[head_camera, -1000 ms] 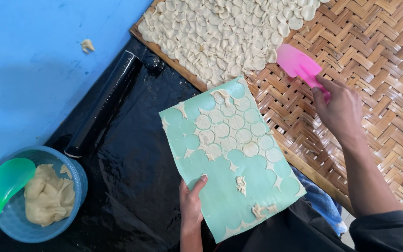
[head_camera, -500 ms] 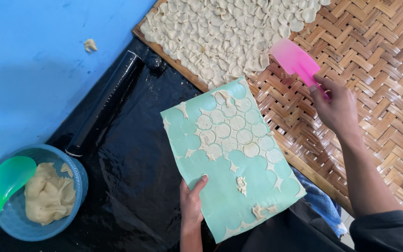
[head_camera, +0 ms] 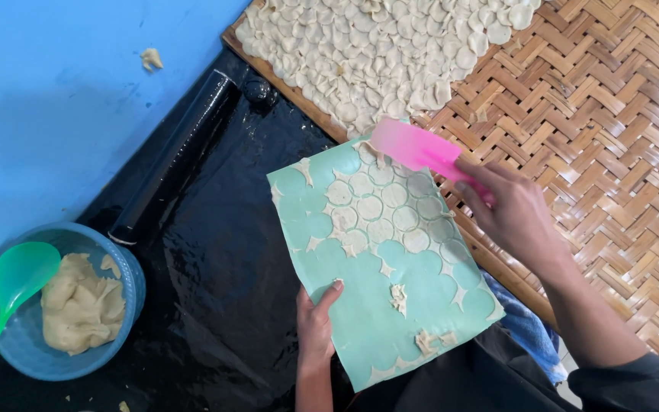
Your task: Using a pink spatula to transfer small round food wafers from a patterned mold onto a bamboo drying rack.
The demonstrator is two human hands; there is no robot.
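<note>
Black plastic sheet [head_camera: 215,305] — left hand [head_camera: 316,324] grips green board [head_camera: 379,267]; right hand [head_camera: 516,214] holds pink scraper [head_camera: 413,146] at top edge.

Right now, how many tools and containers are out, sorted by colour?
Pink: 1, scraper in the right hand
Green: 2, spoon and sheet in the left hand
Blue: 1, bowl
Black: 1, rolling pin
Total: 5

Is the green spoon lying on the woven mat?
No, the green spoon rests in the blue bowl of dough, far left of the woven mat.
</note>
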